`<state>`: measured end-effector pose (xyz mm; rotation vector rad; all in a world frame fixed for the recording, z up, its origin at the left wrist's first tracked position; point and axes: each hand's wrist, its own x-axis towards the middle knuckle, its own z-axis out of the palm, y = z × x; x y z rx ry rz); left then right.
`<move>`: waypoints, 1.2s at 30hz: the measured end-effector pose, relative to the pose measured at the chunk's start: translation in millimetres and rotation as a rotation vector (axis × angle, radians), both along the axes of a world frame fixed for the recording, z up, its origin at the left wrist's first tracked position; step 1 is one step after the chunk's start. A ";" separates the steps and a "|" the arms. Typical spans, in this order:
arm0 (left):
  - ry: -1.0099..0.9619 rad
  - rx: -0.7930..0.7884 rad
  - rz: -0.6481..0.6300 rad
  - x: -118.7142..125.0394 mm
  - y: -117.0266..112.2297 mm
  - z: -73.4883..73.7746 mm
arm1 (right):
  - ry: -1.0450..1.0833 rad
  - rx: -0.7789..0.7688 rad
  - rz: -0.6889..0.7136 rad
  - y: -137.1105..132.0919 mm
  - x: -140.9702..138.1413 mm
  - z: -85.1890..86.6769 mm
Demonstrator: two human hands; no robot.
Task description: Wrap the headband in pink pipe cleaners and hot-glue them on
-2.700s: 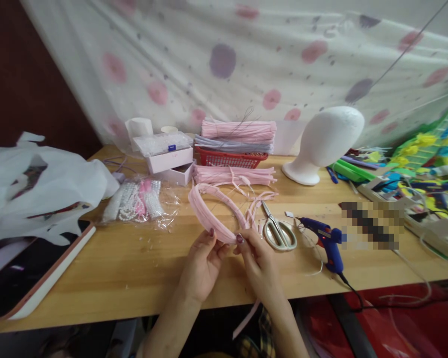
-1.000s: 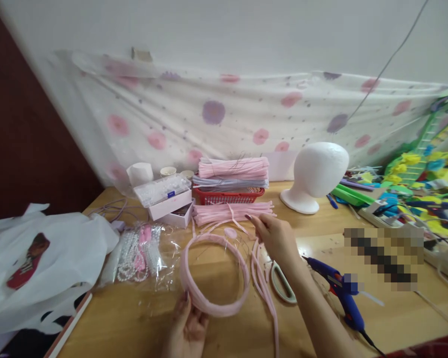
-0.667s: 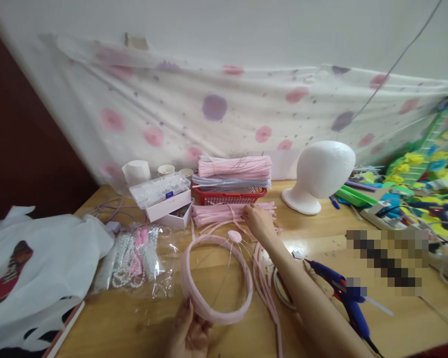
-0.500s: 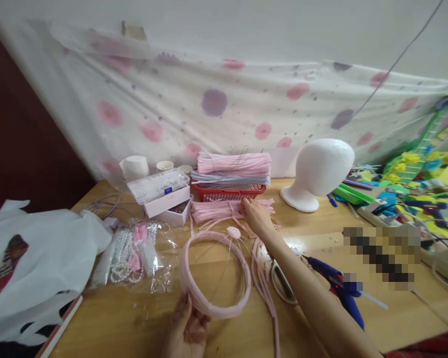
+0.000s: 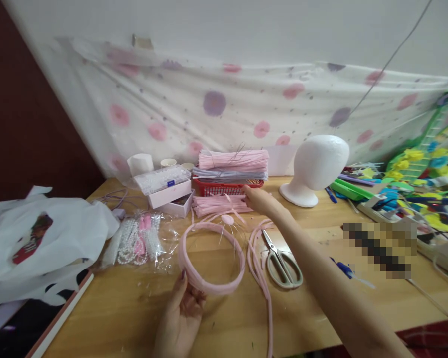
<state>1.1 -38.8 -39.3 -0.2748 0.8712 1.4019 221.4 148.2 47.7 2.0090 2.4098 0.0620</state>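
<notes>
The fingers of my left hand are closed on a pink ring, thumb on the outside of its near left edge and the other fingers curled underneath. The ring is tilted up above the surface, its opening facing me. Just by its far rim sits a small pink oval piece with thin wires.

My right arm stretches forward, and my right hand is at the right end of the pink bundle, in front of the red basket. Its fingers are bent and close together (I cannot tell whether they grip a strip or only touch the bundle).

Between the ring and my right forearm lie loose pink strips, with the scissors just beside them. The blue glue gun is mostly hidden by that forearm. Beyond my right hand stands the white foam head.
</notes>
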 end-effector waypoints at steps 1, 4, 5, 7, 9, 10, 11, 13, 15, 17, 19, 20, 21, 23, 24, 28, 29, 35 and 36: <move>0.003 0.008 0.001 -0.7 -0.5 -1.7 | 0.007 0.004 0.011 0.4 2.2 11.9; 0.000 0.041 0.004 -2.4 -1.7 -6.1 | 0.018 0.040 0.019 1.9 7.2 49.1; -0.005 0.054 0.003 -2.6 -2.0 -6.7 | 0.022 0.057 0.014 2.3 8.0 60.1; -0.009 0.066 0.003 -2.1 -2.3 -6.6 | 0.035 0.093 0.002 2.3 8.7 77.0; -0.009 0.069 0.001 -1.1 -2.3 -5.5 | 0.054 0.135 -0.012 0.5 9.9 87.2; -0.009 0.070 0.000 -0.5 -2.3 -5.0 | 0.066 0.159 -0.022 -1.4 11.6 90.5; -0.008 0.070 0.001 -0.1 -2.2 -4.7 | 0.081 0.187 -0.034 -4.1 14.4 93.3; -0.001 0.078 0.005 0.4 -2.1 -4.7 | 0.121 0.240 -0.055 -11.6 23.1 99.3; 0.017 0.086 -0.001 0.2 -1.9 -5.6 | 0.175 0.276 -0.062 -20.5 34.0 107.2; 0.039 0.105 -0.021 -0.5 -1.4 -7.2 | 0.230 0.288 -0.051 -27.6 42.0 114.9; 0.059 0.135 -0.052 -1.4 -0.9 -9.7 | 0.271 0.279 -0.026 -29.7 42.4 117.3; 0.068 0.149 -0.065 -1.9 -0.7 -11.4 | 0.281 0.262 -0.008 -28.5 38.9 114.9; 0.075 0.159 -0.073 -2.5 -0.6 -13.4 | 0.285 0.234 0.014 -25.8 33.3 109.6; 0.085 0.157 -0.075 -3.6 -0.6 -18.5 | 0.269 0.144 0.068 -17.4 17.9 91.3; 0.088 0.150 -0.071 -4.2 -0.7 -21.2 | 0.253 0.094 0.095 -12.5 9.6 79.7; 0.073 0.121 -0.071 -5.5 -0.6 -28.2 | 0.182 -0.069 0.189 4.2 -11.3 38.6; 0.062 0.111 -0.068 -5.1 -0.2 -27.4 | 0.174 -0.093 0.198 7.2 -12.1 33.1; 0.021 0.034 0.013 2.6 1.7 -0.6 | 0.270 -0.161 0.224 19.3 -4.1 27.7; 0.041 0.028 0.034 2.9 1.2 3.5 | 0.300 -0.171 0.229 20.1 -4.0 25.9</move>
